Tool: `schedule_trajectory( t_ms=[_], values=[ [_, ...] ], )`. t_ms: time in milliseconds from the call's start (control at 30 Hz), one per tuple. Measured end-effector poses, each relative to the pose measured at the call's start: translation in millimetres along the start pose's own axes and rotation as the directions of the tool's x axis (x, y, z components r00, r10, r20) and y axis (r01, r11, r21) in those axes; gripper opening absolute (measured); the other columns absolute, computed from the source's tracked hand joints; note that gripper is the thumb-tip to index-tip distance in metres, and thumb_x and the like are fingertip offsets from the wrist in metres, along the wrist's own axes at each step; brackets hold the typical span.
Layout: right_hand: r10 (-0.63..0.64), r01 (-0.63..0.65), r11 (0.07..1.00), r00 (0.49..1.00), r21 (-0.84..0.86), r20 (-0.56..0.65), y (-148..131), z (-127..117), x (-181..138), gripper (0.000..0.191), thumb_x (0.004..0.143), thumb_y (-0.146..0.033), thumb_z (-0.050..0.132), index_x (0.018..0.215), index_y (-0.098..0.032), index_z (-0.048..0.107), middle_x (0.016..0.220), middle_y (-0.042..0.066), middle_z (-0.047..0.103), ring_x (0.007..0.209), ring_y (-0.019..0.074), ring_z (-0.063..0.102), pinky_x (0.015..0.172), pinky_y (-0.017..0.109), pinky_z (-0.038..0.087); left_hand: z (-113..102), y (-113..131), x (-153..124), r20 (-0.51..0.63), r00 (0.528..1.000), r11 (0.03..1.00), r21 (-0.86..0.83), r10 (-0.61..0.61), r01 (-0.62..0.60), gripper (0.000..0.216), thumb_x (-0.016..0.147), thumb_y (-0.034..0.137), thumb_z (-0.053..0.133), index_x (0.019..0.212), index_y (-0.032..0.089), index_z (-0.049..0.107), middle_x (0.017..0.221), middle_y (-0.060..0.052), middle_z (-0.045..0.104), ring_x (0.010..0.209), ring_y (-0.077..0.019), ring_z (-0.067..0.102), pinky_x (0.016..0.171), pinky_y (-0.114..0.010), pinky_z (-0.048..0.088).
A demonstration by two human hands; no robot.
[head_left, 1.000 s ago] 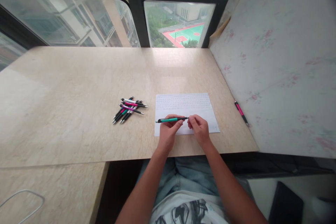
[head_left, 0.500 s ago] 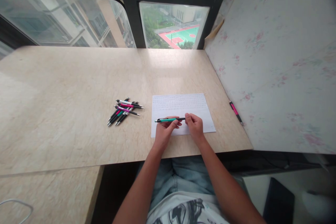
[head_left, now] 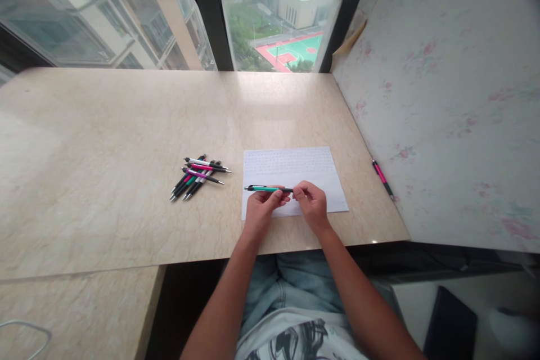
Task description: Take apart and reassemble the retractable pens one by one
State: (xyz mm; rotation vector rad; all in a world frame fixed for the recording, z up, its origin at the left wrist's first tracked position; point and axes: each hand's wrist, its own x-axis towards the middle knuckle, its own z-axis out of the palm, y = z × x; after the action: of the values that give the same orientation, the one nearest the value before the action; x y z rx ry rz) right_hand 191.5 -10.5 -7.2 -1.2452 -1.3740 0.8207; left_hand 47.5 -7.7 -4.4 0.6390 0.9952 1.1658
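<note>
A green and black pen (head_left: pixel 266 189) lies level between my two hands, above a sheet of paper (head_left: pixel 295 162) with rows of handwriting on its upper half. My left hand (head_left: pixel 262 207) is closed round the pen's green barrel, thumb on top. At the black end, the fingertips of my right hand (head_left: pixel 311 202) pinch the tip, which they hide. To the left of the paper, a pile of pens (head_left: pixel 196 177) in black, white, pink, purple and green lies on the table.
One pink and black pen (head_left: pixel 382 179) rests along the right edge by the flowered wall (head_left: pixel 455 95). The marble-patterned tabletop (head_left: pixel 105 180) runs back to the windows. A white cable (head_left: pixel 37 327) lies on the lower surface at bottom left.
Both hands still hold the green pen, which has shifted slightly left. The whole view has tilted a little; the pile and the paper look undisturbed.
</note>
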Motion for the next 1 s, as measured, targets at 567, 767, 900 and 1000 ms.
schedule_trajectory(
  t_ms=[567,767,900,1000],
  values=[
    [-0.028,0.028,1.0,0.999,0.01,-0.034,4.3,1.6,-2.8,0.013,0.089,-0.032,0.058,0.088,-0.02,0.064,0.08,0.003,0.065,0.071,0.0164,0.06,0.062,0.029,0.046,-3.8,0.6,-1.9,-0.01,1.0,1.0,-0.005,0.019,-0.019,0.032,0.072,0.036,0.077,0.095,0.014,0.072,0.086,-0.01,0.075,0.074,-0.0167,0.07,0.071,-0.028,0.053],
    [0.019,-0.019,0.999,1.0,-0.032,-0.003,6.0,1.4,-1.9,0.03,0.092,-0.035,0.052,0.068,-0.02,0.058,0.058,-0.002,0.053,0.055,0.0132,0.049,0.054,0.027,0.04,-3.5,0.6,-1.5,-0.03,0.999,1.0,-0.018,0.015,-0.016,0.029,0.073,0.034,0.077,0.093,0.014,0.072,0.083,-0.009,0.075,0.073,-0.0163,0.069,0.069,-0.027,0.052],
    [0.0,-0.001,1.0,1.0,0.031,0.023,5.8,0.2,-2.4,0.013,0.088,-0.032,0.058,0.09,-0.021,0.064,0.078,0.002,0.063,0.07,0.0161,0.059,0.062,0.028,0.046,-3.0,1.0,-1.5,-0.032,0.999,0.999,-0.029,0.024,-0.025,0.027,0.073,0.033,0.076,0.093,0.015,0.072,0.084,-0.009,0.075,0.073,-0.0156,0.069,0.07,-0.027,0.052],
    [0.012,-0.012,0.998,1.0,0.054,0.008,5.7,0.9,-1.7,0.016,0.088,-0.033,0.058,0.098,-0.021,0.063,0.084,0.003,0.065,0.075,0.017,0.062,0.064,0.029,0.047,-2.9,1.2,-1.7,-0.03,0.999,1.0,-0.005,0.028,-0.028,0.027,0.073,0.033,0.076,0.093,0.015,0.072,0.084,-0.009,0.075,0.073,-0.0158,0.069,0.071,-0.027,0.052]
  ],
)
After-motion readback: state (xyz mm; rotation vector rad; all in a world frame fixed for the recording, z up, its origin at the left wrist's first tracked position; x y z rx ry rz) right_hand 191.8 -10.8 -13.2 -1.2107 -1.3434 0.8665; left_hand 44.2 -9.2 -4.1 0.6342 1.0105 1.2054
